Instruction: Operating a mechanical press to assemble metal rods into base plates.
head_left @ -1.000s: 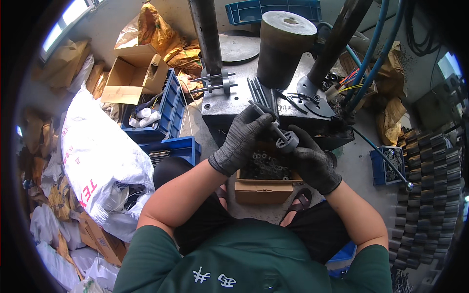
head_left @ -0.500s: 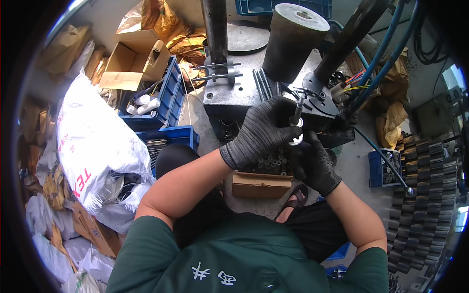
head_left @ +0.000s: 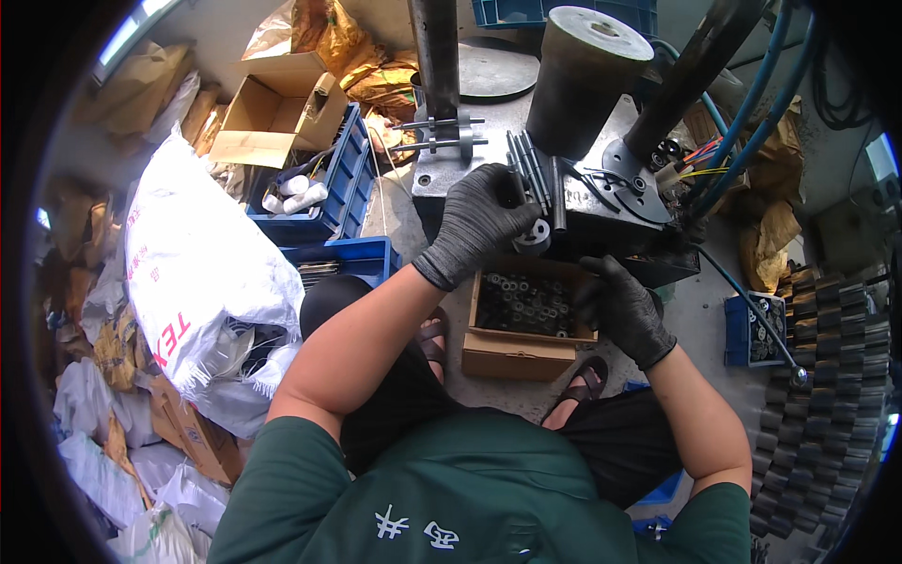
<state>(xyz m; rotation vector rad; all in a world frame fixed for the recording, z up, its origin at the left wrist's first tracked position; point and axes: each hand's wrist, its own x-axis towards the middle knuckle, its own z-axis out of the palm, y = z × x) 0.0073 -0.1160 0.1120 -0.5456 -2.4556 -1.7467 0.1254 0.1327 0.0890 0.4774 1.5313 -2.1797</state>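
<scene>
Here's the left hand (head_left: 481,226), in a dark knitted glove, right up at the near edge of the metal surface (head_left: 446,180), and its grip is narrow: thumb and fingers closed in on a round grey metal part (head_left: 534,239). That part sits just below the thumb, its pale end face with holes turned up to view, in front of the surface and above the back of the open cardboard box (head_left: 517,359). How the fingers meet on the far side is hidden; I can't tell if a rod runs up inside that grip.

Over to the right hand (head_left: 628,312), gloved too: fingers loosely bent and parted, a relaxed half-open grip at the right side of the box, nothing showing in it. The two hands are well apart.

Down in the box, a heap of small metal rings (head_left: 526,303). On the surface, just beyond the left fingers, slim metal rods (head_left: 528,169) lie side by side, with a thicker dark bar (head_left: 559,197) to their right. Behind them stands the big tapered cylinder (head_left: 584,89), and over to the left, plates threaded on thin rods (head_left: 465,137). Off to the right, a small blue crate (head_left: 738,340) holds more metal pieces.
</scene>
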